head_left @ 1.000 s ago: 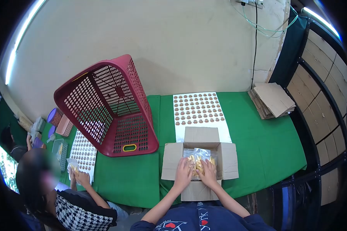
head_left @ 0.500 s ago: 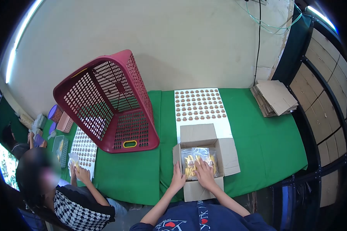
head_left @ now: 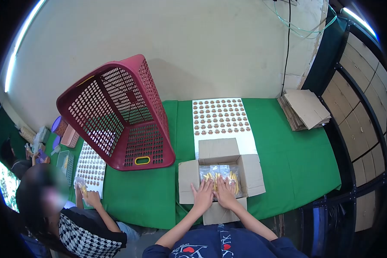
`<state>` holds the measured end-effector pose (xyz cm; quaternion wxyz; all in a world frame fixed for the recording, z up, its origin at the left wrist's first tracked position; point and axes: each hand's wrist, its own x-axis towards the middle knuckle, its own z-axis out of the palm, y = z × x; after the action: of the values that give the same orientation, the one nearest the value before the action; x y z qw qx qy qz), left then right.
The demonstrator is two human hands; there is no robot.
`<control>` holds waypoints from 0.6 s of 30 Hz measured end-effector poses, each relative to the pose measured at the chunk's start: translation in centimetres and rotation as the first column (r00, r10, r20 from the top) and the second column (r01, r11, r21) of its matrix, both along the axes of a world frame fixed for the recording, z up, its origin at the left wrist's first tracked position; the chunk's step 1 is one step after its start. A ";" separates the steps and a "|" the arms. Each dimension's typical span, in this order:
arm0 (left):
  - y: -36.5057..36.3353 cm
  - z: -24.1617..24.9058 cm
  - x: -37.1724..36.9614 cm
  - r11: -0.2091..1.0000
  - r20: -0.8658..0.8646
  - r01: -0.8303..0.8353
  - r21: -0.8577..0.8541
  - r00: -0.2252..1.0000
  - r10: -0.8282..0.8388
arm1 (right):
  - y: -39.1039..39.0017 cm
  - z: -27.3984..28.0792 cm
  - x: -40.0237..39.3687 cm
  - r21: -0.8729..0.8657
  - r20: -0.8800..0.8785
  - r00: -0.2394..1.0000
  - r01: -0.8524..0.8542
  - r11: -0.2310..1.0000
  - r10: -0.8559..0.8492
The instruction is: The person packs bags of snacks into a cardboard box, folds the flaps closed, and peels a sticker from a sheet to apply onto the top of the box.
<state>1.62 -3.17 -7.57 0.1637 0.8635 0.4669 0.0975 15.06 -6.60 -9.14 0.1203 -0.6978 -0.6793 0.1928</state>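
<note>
An open cardboard box (head_left: 253,174) stands at the table's front edge with its flaps folded outward. Clear plastic packets (head_left: 219,169) of yellow pieces lie inside it. My left hand (head_left: 203,194) rests on the packets at the left side of the box, its fingers spread and pointing forward. Beside it, my right hand (head_left: 226,193) lies flat on the packets with fingers apart. Neither hand is closed round anything.
Behind the box lies a sheet of round stickers (head_left: 219,116) on the green table (head_left: 288,172). A large maroon basket (head_left: 159,116) stands left, flattened cardboard (head_left: 306,107) back right. A co-worker (head_left: 90,232) at the left handles a packet (head_left: 81,187).
My left hand has moved right, from the box's left side onto the packets. The left flap now lies folded out. My right hand stays on the packets.
</note>
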 end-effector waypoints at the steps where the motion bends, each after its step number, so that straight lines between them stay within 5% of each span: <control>1: 0.0 0.0 0.0 1.000 0.013 0.002 -0.002 1.000 -0.002 | 0.0 -0.1 0.0 -0.009 0.019 1.000 -0.005 1.000 0.006; 7: -0.3 -0.1 -0.2 0.998 0.112 -0.023 0.054 0.994 0.016 | -0.4 1.7 0.2 0.109 -0.226 0.972 0.098 0.989 -0.071; 18: -0.2 0.2 -0.3 0.999 0.138 -0.027 0.028 0.990 0.023 | -0.5 1.7 0.1 0.244 -0.122 0.991 0.080 0.966 -0.052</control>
<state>1.32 -3.39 -7.40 0.1812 0.8512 0.4638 0.1659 15.18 -7.11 -7.43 0.2520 -0.6872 -0.6664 0.1418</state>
